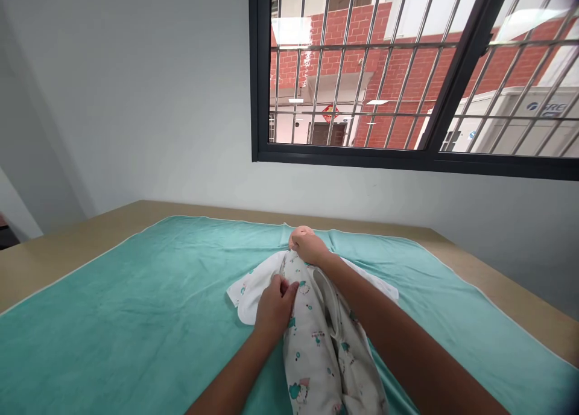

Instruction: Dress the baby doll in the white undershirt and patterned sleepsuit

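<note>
A white baby garment (pixel 312 330) printed with small green and pink figures lies lengthwise in front of me, its lower part bunched toward me. Its sleeves spread out to both sides. At its collar end shows a rounded, skin-coloured doll's head (pixel 300 230), mostly covered by my right hand. My right hand (pixel 309 246) is closed at the collar, just below the head, gripping the cloth there. Lower down on the left side, my left hand (pixel 277 303) pinches the garment's edge between thumb and fingers. Any doll's body under the cloth is hidden.
A teal blanket (pixel 136 300) with slight wrinkles covers most of the wooden table (pixel 108 219). Behind the table is a pale wall (pixel 181 101) with a dark-framed, barred window (pixel 344 155) at upper right.
</note>
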### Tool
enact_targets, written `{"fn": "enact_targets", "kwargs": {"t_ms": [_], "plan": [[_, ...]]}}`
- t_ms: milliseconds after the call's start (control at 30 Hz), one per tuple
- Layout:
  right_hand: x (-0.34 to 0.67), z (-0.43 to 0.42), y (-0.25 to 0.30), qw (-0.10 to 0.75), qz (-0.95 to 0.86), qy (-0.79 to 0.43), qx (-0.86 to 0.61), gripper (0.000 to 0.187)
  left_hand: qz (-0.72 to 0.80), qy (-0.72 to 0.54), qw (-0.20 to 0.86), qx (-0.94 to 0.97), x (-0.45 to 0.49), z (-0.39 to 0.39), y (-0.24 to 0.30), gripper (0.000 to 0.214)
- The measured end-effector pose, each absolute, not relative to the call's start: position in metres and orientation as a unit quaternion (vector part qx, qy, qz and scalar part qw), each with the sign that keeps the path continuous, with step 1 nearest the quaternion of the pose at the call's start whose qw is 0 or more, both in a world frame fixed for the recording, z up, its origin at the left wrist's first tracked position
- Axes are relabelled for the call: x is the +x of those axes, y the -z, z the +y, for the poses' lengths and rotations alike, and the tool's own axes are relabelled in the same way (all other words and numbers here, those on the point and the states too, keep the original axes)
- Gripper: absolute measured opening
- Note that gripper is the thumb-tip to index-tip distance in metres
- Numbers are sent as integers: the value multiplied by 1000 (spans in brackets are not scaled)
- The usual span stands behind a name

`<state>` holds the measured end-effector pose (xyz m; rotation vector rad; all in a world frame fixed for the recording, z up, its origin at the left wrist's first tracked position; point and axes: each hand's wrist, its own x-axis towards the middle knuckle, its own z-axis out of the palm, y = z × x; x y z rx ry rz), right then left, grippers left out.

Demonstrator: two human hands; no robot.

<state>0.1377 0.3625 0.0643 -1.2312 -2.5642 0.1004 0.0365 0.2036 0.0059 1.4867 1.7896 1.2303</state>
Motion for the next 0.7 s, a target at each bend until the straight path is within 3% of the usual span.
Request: {"fn": "enact_targets", "kwargs": {"t_ms": [267,500,700], "plan": [[157,348,-58,222,-847,-82,-476,19,643,-300,314,631,31,168,1,56],[173,359,-60,196,-854,-152,-457,20,564,-331,379,654,29,154,-5,47],[167,370,-50,218,-844,-156,-464,13,478,-267,543,637,0,146,-29,43]]}}
